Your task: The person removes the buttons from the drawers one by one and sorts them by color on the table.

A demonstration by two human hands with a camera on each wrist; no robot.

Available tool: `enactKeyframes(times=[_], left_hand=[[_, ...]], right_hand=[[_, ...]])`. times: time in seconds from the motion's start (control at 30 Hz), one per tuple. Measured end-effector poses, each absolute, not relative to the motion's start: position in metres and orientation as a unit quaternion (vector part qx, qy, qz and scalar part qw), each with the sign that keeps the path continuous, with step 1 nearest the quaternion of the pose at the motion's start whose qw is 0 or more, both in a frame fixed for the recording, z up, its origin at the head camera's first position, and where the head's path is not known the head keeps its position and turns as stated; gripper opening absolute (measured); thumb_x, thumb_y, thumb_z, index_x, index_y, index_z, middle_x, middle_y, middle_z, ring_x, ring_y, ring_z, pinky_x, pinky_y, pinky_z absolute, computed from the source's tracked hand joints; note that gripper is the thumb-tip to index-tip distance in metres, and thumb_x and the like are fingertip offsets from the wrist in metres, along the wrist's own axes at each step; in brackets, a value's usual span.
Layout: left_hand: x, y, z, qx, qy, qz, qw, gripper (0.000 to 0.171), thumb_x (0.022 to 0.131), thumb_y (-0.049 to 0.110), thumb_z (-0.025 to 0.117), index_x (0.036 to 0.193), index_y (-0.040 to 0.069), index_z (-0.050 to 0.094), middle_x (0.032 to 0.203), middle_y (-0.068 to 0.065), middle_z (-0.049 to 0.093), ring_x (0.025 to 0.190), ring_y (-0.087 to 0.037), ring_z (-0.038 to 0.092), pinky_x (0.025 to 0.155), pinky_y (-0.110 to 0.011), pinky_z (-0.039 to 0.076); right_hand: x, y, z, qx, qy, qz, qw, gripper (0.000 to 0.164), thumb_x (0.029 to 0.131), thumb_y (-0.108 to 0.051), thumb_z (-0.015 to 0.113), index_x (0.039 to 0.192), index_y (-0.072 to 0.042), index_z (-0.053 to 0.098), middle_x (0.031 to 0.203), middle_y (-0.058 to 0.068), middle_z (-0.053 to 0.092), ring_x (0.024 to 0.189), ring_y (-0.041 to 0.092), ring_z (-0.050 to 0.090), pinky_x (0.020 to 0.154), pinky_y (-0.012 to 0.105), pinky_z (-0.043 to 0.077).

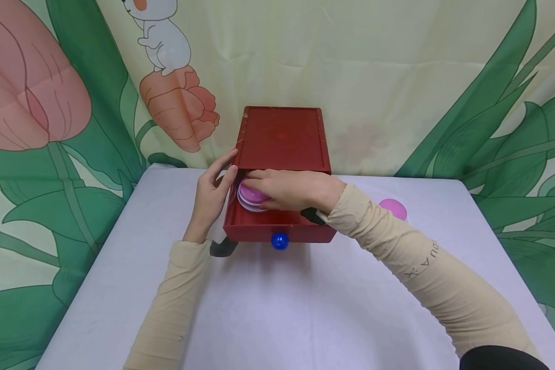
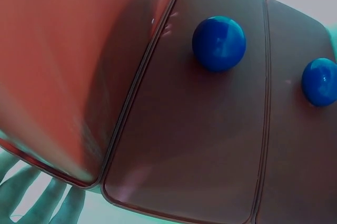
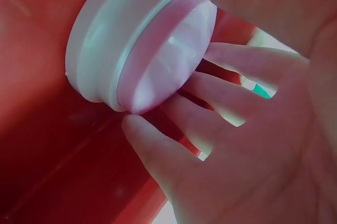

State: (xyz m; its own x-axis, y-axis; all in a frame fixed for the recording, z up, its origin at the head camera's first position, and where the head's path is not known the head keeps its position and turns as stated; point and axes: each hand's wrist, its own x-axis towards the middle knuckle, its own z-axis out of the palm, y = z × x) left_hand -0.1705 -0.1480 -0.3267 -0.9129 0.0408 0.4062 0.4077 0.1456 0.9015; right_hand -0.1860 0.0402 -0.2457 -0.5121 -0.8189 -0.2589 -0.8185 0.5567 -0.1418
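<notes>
A dark red drawer cabinet (image 1: 282, 139) stands at the far side of the table, its top drawer (image 1: 305, 235) pulled out by a blue knob (image 1: 279, 241). Inside the drawer's left part sits a round white container with a pink lid (image 1: 252, 194). My right hand (image 1: 291, 189) reaches in and grips that container; in the right wrist view the thumb and fingers spread around its pink top (image 3: 166, 52). My left hand (image 1: 211, 192) rests with fairly straight fingers against the left side of the cabinet. Its fingers (image 2: 66, 203) show behind the red edge in the left wrist view.
Another pink round thing (image 1: 393, 209) lies on the white-covered table (image 1: 259, 318), right of the cabinet and partly hidden by my right sleeve. Two closed drawer fronts with blue knobs (image 2: 218, 44) appear in the left wrist view. A printed curtain (image 1: 374, 77) hangs behind.
</notes>
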Motion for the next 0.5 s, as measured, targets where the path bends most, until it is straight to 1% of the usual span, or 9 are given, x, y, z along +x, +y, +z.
enactKeyframes(times=[0.3,0.5], left_hand=[[-0.1704,-0.1475,-0.3259,-0.155,-0.742,-0.636,0.144,0.042,0.102,0.009,0.053,0.143,0.001,0.05,0.151,-0.009,0.048,0.132,-0.021,0.05,0.103,-0.025,0.047],[-0.1705,-0.1474,-0.3266,-0.156,-0.742,-0.636,0.144,0.042,0.102,0.009,0.052,0.144,0.001,0.05,0.152,-0.008,0.047,0.133,-0.021,0.05,0.104,-0.028,0.047]], right_hand=[[-0.1857,0.043,-0.2436,-0.486,0.861,-0.022,0.146,0.06,0.097,-0.021,0.064,0.15,-0.003,0.041,0.154,0.014,0.042,0.144,0.028,0.038,0.116,0.038,0.037],[-0.1852,0.0447,-0.243,-0.481,0.863,-0.034,0.153,0.057,0.097,-0.021,0.064,0.148,-0.003,0.045,0.153,0.014,0.044,0.144,0.028,0.038,0.116,0.038,0.036]])
